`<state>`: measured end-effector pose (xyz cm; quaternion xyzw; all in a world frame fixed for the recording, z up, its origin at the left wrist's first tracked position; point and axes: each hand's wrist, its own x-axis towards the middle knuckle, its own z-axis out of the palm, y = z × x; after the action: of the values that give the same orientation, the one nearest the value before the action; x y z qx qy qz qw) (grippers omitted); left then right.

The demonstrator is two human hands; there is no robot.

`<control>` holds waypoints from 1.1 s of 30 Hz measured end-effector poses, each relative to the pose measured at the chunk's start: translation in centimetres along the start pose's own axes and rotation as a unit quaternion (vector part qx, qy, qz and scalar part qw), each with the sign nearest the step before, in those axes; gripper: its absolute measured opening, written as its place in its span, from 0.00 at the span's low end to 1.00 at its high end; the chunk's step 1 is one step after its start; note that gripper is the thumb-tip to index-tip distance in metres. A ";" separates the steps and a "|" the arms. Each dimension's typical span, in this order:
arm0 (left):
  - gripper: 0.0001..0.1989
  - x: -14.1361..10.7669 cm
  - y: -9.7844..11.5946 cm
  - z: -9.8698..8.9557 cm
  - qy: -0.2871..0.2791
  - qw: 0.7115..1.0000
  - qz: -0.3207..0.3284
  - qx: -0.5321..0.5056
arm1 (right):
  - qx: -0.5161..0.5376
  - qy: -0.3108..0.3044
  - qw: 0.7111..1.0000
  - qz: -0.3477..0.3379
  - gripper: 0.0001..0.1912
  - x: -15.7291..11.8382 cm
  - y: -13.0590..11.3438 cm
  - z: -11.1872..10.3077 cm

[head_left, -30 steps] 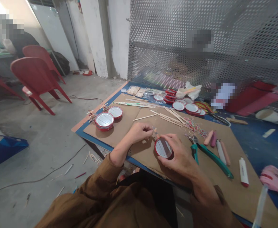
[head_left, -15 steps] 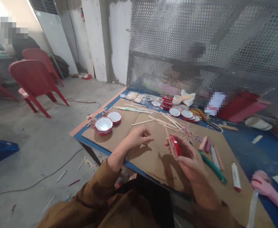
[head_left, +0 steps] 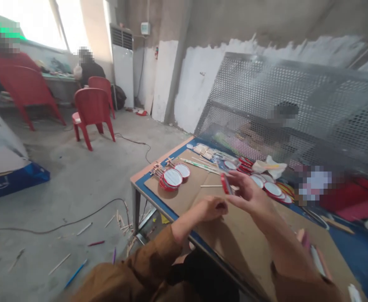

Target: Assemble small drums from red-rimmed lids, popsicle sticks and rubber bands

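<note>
My right hand (head_left: 247, 188) holds a small red-rimmed disc (head_left: 226, 183) on edge between thumb and fingers, above the cardboard sheet (head_left: 234, 239). Just below it, my left hand (head_left: 211, 209) is closed with its fingers curled; whatever it may hold is too small to make out. To the left, a stack of round red-rimmed pieces with pale faces (head_left: 172, 178) lies beside another such piece (head_left: 182, 170), with thin wooden sticks (head_left: 157, 168) poking out at their left. One loose stick (head_left: 211, 186) lies on the cardboard near my hands.
More white discs (head_left: 272, 188), a crumpled pale cloth (head_left: 270, 167) and wrapped sticks (head_left: 199, 166) lie along the far side. A perforated metal panel (head_left: 243, 88) stands behind the table. Red chairs (head_left: 92, 105) and seated people are farther left.
The view has turned left. My right hand has moved the red disc leftward, closer to the stacked pieces and over my left hand, whose fingers are more curled.
</note>
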<state>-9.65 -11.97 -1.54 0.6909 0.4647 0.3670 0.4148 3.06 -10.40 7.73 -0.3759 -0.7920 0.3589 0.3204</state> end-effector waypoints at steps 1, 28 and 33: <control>0.03 -0.2 0.0 -0.1 -0.017 1.000 0.008 0.021 | -0.053 -0.020 0.998 -0.024 0.33 1.8 -0.2 0.8; 0.07 -2.2 -0.3 -0.8 -0.056 0.987 0.097 0.115 | -0.208 -0.016 0.977 -0.043 0.21 6.5 2.9 -1.7; 0.10 -2.6 0.0 -1.0 -0.061 0.983 0.115 0.126 | -0.312 -0.030 0.943 0.115 0.12 -2.6 3.9 -10.6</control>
<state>-11.33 -14.23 -1.53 0.8080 0.3982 0.3075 0.3067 14.04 -7.34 9.64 -0.5345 -0.8249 0.1390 0.1201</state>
